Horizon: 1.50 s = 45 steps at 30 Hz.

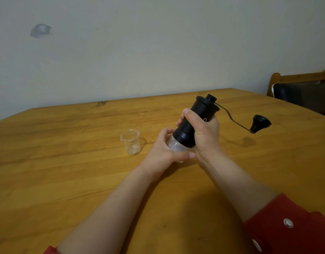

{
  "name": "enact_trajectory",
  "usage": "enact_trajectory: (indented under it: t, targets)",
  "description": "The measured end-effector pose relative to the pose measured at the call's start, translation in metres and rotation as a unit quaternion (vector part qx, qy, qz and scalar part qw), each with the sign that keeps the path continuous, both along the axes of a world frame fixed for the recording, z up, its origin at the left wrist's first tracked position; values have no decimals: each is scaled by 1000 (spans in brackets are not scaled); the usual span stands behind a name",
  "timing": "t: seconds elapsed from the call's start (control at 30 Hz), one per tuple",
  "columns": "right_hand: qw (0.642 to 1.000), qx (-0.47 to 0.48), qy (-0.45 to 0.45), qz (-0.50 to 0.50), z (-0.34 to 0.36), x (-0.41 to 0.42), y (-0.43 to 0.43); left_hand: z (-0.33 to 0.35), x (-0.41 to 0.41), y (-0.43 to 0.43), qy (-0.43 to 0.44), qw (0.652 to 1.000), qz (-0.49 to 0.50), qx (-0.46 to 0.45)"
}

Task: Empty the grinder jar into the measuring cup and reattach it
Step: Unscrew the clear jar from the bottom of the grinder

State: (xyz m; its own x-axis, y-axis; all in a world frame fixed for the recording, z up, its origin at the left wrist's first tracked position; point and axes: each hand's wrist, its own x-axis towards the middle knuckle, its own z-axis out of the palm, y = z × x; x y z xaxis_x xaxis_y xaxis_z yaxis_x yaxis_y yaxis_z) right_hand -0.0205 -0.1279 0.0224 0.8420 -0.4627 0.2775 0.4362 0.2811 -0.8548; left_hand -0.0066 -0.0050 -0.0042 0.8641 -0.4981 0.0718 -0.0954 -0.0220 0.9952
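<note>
Just right of the frame's centre, the right hand is wrapped firmly round the black grinder. It holds the grinder off the table and tilted, top end toward the upper right. The left hand cups the clear jar at the grinder's lower end, fingers curled round it. One hand steadying the body while the other grips the jar looks to me like a twisting hold, and the tilt gives the left wrist room to turn. The crank and its knob stick out to the right, clear of both hands.

The cup stands upright on the table just left of the hands, spout to the left, close enough for a short pour.

Much of the jar is covered by the left fingers, so I cannot tell whether it is full or empty, nor whether it is being loosened or screwed back on. There is a pale patch at the bottom of the cup, which may be contents or only glare. A chair is cut off at the right edge, and a red sleeve runs out of the lower right corner.
</note>
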Motion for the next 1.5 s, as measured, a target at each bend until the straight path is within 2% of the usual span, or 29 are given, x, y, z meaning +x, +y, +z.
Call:
enact_trajectory:
  t: [0.07, 0.17, 0.27, 0.63, 0.83, 1.0, 1.27, 1.5]
  targets:
    - [1000, 3, 1, -13, 1, 0, -2, 2, 1, 3, 75, 995, -22, -66]
    - [999, 24, 7, -43, 3, 2, -9, 4, 2, 4, 183, 966, -21, -181]
    - [997, 64, 9, -46, 3, 2, -11, 3, 3, 3, 231, 948, -14, -217]
    - [997, 77, -5, -22, 4, 1, -7, 4, -1, -4, 233, 957, 2, -170]
    - [996, 86, 0, -37, 3, 1, -10, 6, -1, -2, 277, 940, -23, -196]
    - [995, 93, 4, -32, 2, 1, -10, 5, 0, -1, 261, 942, -23, -210]
    - [995, 94, -4, -27, 2, 2, -7, 4, -1, -5, 244, 960, -44, -130]
    - [995, 96, 4, -28, 2, 1, -8, 7, -1, -1, 244, 948, -11, -206]
